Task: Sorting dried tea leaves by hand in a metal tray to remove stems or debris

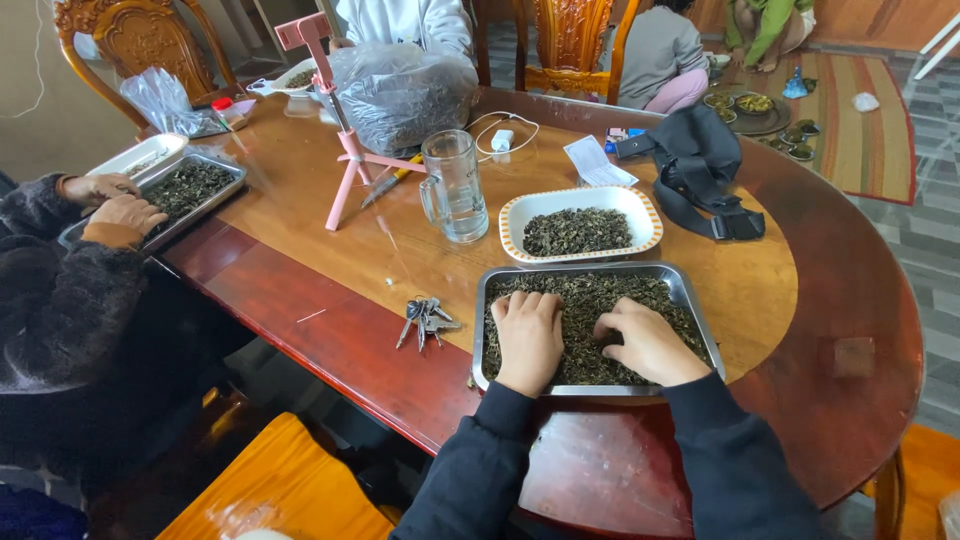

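Note:
A metal tray (685, 285) full of dark dried leaves (590, 295) lies on the wooden table in front of me. My left hand (527, 338) rests flat on the leaves at the tray's near left, fingers together. My right hand (648, 340) lies on the leaves beside it, fingers curled down into them. Whether either hand grips any leaves is hidden. Behind the tray stands a white dish (520, 212) with an orange rim, holding more dried leaves.
A glass mug (455, 187), a pink phone stand (345, 140), keys (425, 318), a black bag (700, 165) and a large plastic bag of leaves (400, 95) are on the table. A person at the left has both hands (115, 205) at another metal tray (195, 190).

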